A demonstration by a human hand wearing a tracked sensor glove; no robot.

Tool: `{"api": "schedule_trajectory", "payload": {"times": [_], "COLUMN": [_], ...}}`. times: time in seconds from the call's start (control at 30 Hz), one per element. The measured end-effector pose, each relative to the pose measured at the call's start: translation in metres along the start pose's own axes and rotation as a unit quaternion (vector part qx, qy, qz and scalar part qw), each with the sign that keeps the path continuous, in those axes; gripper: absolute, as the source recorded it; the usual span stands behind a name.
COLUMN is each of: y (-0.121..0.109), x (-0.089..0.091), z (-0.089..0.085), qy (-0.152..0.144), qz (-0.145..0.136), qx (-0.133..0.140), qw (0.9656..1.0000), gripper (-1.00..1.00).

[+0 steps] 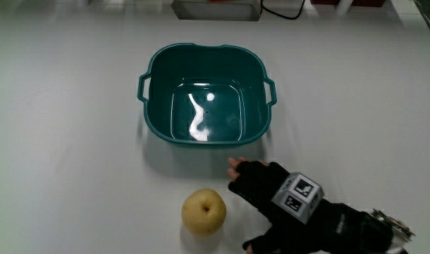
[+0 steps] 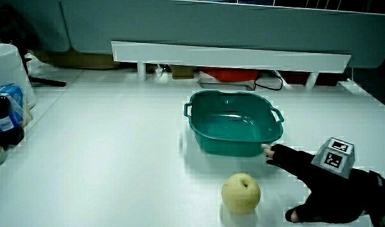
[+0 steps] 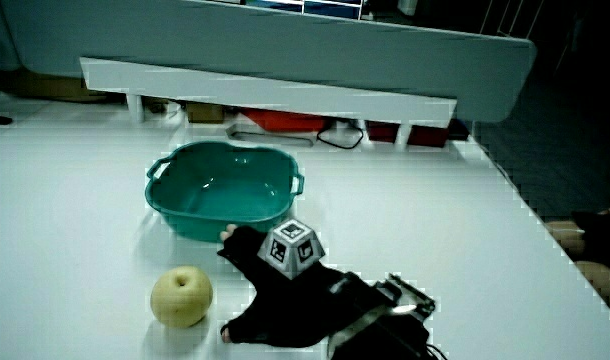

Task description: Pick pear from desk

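Yellow pear (image 1: 204, 210) sits low centre frame, below the teal basin (image 1: 153, 116); hand (image 1: 278, 206) beside it, fingers spread, empty. We judge a sideways nudge could roll it off.

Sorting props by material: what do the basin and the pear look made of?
The teal basin looks like glossy moulded plastic, with glare on its floor and moulded handles. The pear has matte, pale yellow skin; real or imitation cannot be told.

Yellow pear (image 1: 204, 210) upright on table, stem dimple up, nearer person than basin (image 1: 205, 96).
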Motion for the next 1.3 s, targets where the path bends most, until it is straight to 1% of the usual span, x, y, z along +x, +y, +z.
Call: {"api": "schedule_trajectory", "payload": {"times": [0.23, 0.27, 0.37, 0.5, 0.53, 0.57, 0.6, 0.63, 0.67, 0.7, 0.73, 0.77, 0.8, 0.83, 0.87, 0.93, 0.97, 1.0, 1.03, 1.07, 1.13, 1.2, 1.23, 1.27, 1.3], "y": [0.029, 0.033, 0.045, 0.061, 0.065, 0.067, 0.071, 0.073, 0.076, 0.078, 0.079, 0.079, 0.079, 0.079, 0.079, 0.08, 0.079, 0.08, 0.08, 0.079, 0.08, 0.08, 0.08, 0.08, 0.08], "x": [-0.012, -0.013, -0.02, -0.029, -0.031, -0.032, -0.034, -0.035, -0.037, -0.039, -0.039, -0.039, -0.038, -0.039, -0.041, -0.04, -0.041, -0.039, -0.039, -0.039, -0.036, -0.035, -0.034, -0.033, -0.033], "z": [0.006, 0.005, 0.006, 0.006, 0.005, 0.005, 0.003, 0.003, 0.001, 0.002, 0.001, 0.003, 0.002, 0.003, 0.006, 0.004, 0.006, 0.003, 0.002, 0.005, 0.0, 0.0, -0.001, -0.003, -0.002], "qy": [0.029, 0.024, -0.006, -0.047, -0.043, -0.045, -0.046, -0.047, -0.046, -0.045, -0.036, -0.037, -0.037, -0.043, -0.045, -0.036, -0.039, -0.037, -0.03, -0.023, -0.003, 0.007, 0.033, 0.018, 0.039], "qz": [0.038, 0.043, 0.04, 0.036, 0.041, 0.038, 0.042, 0.041, 0.047, 0.051, 0.055, 0.059, 0.054, 0.052, 0.055, 0.056, 0.056, 0.056, 0.055, 0.061, 0.063, 0.065, 0.075, 0.066, 0.075], "qx": [-0.019, -0.015, -0.019, -0.024, -0.031, -0.034, -0.035, -0.043, -0.054, -0.055, -0.057, -0.053, -0.05, -0.043, -0.039, -0.037, -0.026, -0.025, -0.024, -0.019, -0.013, -0.008, -0.027, -0.004, -0.025], "qw": [0.9987, 0.9987, 0.999, 0.998, 0.9977, 0.9977, 0.9975, 0.9971, 0.9964, 0.9962, 0.9962, 0.9962, 0.9966, 0.9968, 0.9967, 0.9971, 0.9973, 0.9974, 0.9977, 0.9977, 0.9979, 0.9978, 0.9963, 0.9977, 0.9961], "gripper": [0.0, 0.0, 0.0, 0.0, 0.0, 0.0, 0.0, 0.0, 0.0, 0.0, 0.0, 0.05, 0.09, 0.14, 0.18, 0.27, 0.32, 0.36, 0.41, 0.45, 0.55, 0.64, 0.68, 0.73, 0.77]}}
